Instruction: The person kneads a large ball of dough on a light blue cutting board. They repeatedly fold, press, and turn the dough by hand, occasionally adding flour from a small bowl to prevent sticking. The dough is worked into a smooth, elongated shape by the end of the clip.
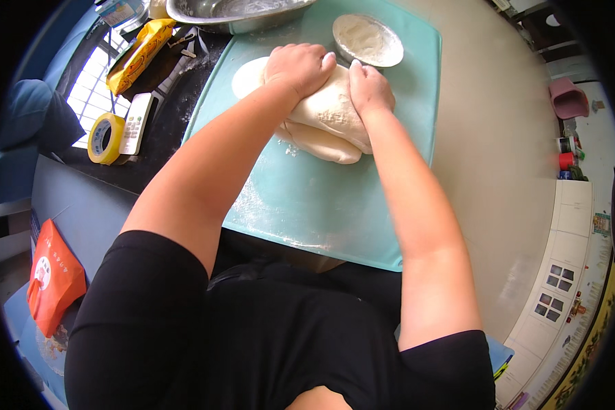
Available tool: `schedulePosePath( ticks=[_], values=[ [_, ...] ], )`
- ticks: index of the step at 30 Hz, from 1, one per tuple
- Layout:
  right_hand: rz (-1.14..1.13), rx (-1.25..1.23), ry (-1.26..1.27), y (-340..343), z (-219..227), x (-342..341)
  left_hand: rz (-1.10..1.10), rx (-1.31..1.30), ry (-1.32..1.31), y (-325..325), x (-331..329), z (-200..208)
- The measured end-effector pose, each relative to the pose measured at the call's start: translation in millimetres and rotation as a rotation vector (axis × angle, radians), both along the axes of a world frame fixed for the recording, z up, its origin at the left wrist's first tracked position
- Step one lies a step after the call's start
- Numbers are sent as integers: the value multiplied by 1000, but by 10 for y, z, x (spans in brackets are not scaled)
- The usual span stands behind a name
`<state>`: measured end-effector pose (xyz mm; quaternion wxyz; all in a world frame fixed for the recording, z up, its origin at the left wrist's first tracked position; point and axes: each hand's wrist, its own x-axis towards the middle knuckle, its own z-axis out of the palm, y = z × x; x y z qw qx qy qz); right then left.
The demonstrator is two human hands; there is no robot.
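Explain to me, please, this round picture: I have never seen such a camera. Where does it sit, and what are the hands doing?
There is no machine here. A wide fisheye camera on the person's head looks down, so straight edges bend near the rim. The bare left hand and right hand are both on a large pale lump of dough, with fingers curled; I see no tool in them. The dough lies on a turquoise board, near a bowl of white powder. Further left are yellow tape and a remote control.
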<state>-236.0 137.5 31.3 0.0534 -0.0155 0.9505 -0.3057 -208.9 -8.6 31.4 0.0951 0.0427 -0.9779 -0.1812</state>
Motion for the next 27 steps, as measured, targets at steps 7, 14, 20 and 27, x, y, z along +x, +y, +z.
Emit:
schedulePosePath(
  ticks=[7,14,20,27],
  values=[
    [204,-125,10,247,68,415,-179,6,-93,45,387,289],
    [362,182,563,127,112,1543,-199,66,317,93,1383,163],
    [494,102,850,213,-167,2016,-172,-45,468,187,2083,-65],
    [502,47,814,173,-228,1559,-152,-17,453,147,1658,-131]
  ],
)
